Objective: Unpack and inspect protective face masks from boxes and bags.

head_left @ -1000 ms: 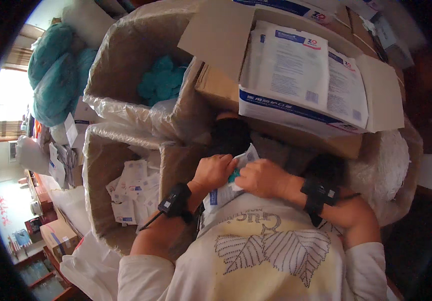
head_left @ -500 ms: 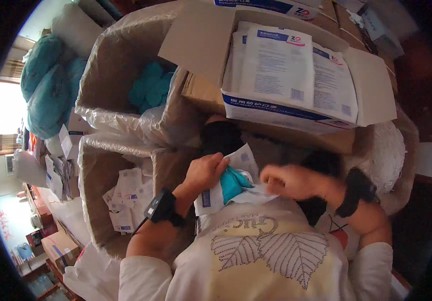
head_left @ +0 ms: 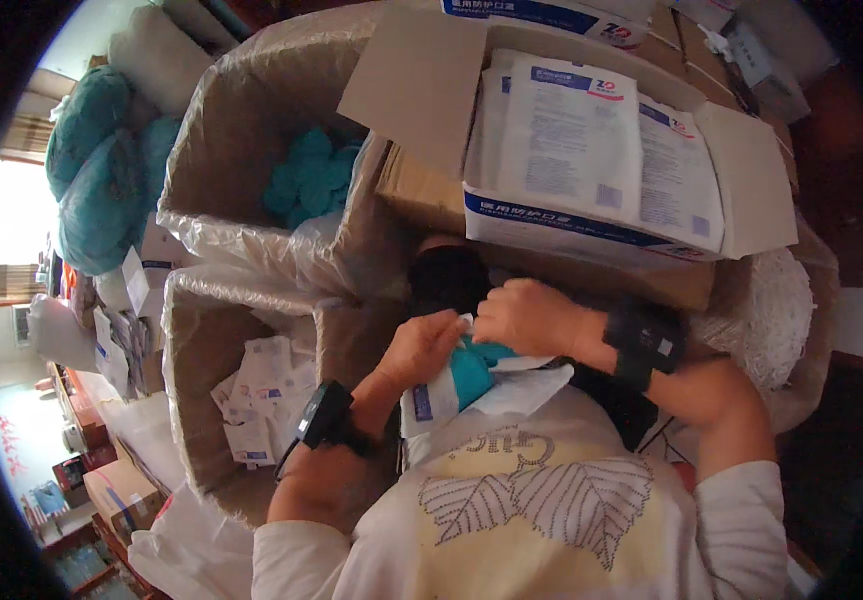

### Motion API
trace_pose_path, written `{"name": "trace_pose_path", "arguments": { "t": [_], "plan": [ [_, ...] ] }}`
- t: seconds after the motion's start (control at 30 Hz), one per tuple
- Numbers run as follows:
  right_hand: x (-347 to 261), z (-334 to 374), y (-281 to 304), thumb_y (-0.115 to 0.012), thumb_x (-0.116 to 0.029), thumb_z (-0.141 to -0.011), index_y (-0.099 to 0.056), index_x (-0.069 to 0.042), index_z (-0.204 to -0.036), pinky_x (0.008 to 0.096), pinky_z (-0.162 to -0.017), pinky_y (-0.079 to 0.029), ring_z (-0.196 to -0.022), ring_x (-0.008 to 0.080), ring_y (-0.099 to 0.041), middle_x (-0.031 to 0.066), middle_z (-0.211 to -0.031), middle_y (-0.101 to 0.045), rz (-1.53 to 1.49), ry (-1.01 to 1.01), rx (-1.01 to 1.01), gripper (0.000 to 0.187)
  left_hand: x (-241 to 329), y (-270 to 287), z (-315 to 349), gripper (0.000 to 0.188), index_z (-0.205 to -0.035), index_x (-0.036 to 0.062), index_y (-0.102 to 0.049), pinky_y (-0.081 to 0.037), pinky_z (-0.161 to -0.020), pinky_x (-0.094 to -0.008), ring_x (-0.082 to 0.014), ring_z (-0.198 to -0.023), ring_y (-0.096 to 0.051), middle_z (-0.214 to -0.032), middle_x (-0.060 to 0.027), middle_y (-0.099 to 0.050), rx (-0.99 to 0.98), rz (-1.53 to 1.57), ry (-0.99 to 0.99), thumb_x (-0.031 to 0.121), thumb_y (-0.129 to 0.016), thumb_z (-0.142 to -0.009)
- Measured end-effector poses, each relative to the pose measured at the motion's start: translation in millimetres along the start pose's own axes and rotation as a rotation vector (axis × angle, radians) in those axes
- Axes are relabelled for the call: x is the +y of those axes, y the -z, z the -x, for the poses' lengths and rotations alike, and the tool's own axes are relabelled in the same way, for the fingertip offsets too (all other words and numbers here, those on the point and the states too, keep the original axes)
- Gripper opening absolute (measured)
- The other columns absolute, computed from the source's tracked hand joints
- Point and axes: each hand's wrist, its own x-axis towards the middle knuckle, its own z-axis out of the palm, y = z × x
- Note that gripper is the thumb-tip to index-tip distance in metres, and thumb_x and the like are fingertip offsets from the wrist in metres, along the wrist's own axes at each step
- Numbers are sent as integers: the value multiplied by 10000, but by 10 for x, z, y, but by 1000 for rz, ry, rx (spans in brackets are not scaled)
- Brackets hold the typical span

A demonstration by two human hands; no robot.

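Note:
My left hand (head_left: 421, 348) grips a white paper packet (head_left: 431, 402) with a blue printed patch, in front of my belly. A teal folded face mask (head_left: 471, 378) shows at the packet's torn-open side, and a loose white flap (head_left: 526, 390) spreads to the right. My right hand (head_left: 531, 315) is closed at the packet's upper edge, its fingertips close to my left fingers. They pinch a bit of the white wrapper; the hand itself hides part of the grip. Each wrist wears a black device on a strap.
A plastic-lined carton (head_left: 186, 215) with teal masks stands at left; nearer is another lined carton (head_left: 173, 390) with white packets. Ahead, an open white-and-blue box (head_left: 591, 235) holds flat printed packets. A white stringy bundle (head_left: 776, 315) lies at right. Teal filled bags (head_left: 101, 205) are piled far left.
My right hand has moved left and away from me, from the packet's right side to its upper edge beside my left hand. My left hand still holds the packet.

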Motion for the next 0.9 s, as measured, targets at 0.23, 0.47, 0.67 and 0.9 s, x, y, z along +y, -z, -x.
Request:
{"name": "trace_pose_path", "arguments": {
  "t": [0.23,0.47,0.67,0.9],
  "plan": [
    [-245,301,73,-574,-187,-739,-550,-83,-724,321,-559,-459,-646,197,-536,43,-680,-495,-202,-74,172,108,-168,-48,126,273,-740,29,-514,-370,-538,-243,-66,-605,-396,-603,2,-444,85,359,344,234,-450,-909],
    [-472,843,281,-585,-163,-733,-590,-77,-836,309,-603,-478,-704,218,-565,46,-757,-568,-324,-223,164,134,-440,-148,214,261,-736,18,-515,-382,-533,-261,-76,-587,-406,-599,-22,-454,132,386,299,220,-465,-893],
    [-105,933,377,-562,-294,-807,-573,-14,-1011,375,-832,-427,-967,341,-535,141,-1068,-566,-499,-471,2,347,385,164,-141,135,-678,95,-534,-431,-533,-371,-249,-602,-545,-614,-37,-526,223,-465,-297,188,-596,-754],
    [-613,111,854,-619,-344,-736,-512,-42,-1042,376,-864,-390,-990,284,-503,134,-993,-523,-158,-361,207,443,762,231,-203,172,-654,100,-488,-432,-528,-361,-224,-585,-546,-604,-43,-519,203,-602,-351,184,-580,-772]
  ]
}}
